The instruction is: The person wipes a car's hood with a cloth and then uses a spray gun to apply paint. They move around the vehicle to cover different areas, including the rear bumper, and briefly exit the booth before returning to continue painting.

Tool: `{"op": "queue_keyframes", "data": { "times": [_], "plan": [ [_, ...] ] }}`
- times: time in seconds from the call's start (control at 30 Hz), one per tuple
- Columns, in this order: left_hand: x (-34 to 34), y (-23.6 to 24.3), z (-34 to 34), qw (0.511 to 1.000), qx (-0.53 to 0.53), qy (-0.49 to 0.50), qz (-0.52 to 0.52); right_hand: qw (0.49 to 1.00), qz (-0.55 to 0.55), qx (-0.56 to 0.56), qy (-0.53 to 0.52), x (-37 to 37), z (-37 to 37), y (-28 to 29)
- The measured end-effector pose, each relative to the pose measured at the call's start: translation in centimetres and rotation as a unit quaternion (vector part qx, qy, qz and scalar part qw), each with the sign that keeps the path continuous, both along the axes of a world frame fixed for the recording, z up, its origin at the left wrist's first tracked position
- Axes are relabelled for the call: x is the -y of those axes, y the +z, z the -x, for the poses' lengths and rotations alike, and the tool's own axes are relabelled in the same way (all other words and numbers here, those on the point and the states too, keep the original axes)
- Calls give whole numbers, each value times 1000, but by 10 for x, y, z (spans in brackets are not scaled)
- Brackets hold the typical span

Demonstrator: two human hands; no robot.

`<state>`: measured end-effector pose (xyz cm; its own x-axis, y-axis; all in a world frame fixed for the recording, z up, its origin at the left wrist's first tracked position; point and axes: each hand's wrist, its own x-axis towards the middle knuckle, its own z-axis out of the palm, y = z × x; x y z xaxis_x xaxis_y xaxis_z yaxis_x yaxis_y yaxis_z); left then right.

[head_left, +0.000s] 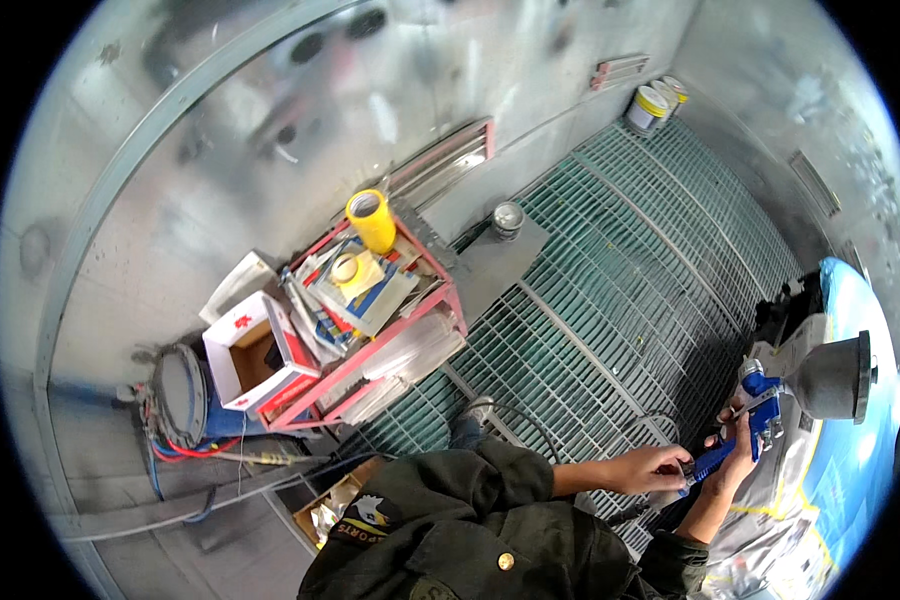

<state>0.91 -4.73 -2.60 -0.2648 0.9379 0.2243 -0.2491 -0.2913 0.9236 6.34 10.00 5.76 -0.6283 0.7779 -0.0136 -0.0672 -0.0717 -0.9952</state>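
Note:
A blue spray gun (763, 400) with a dark grey cup (832, 378) is at the right, held out beside a masked surface. My right hand (736, 458) is wrapped round its handle, the cup pointing away to the right. The fingers of my left hand (652, 470) close on the air fitting (686, 472) at the handle's lower end. Part of that fitting is hidden by my fingers. A dark hose hangs below my hands.
Blue sheeting (850, 450) and taped masking paper lie at the right. Left stands a red cart (448, 300) with tape rolls (372, 222), papers and an open box (245, 365). Several cans (648, 108) stand on the floor grating (610, 270) by the far wall; another can (508, 218) is nearer.

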Motion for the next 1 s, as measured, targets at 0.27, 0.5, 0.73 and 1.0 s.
{"op": "queue_keyframes", "data": {
  "times": [0.27,0.5,0.73,1.0],
  "plan": [
    [77,-58,75,965,-145,131,177,998,-13,47,35,17,34,-5],
    [256,-181,193,737,-136,515,415,994,-24,106,3,19,46,-10],
    [397,-237,304,430,-362,529,636,987,-41,145,-51,39,61,-12],
    [406,-244,333,337,-440,450,701,983,-41,171,-59,60,73,-13]
  ]
}}
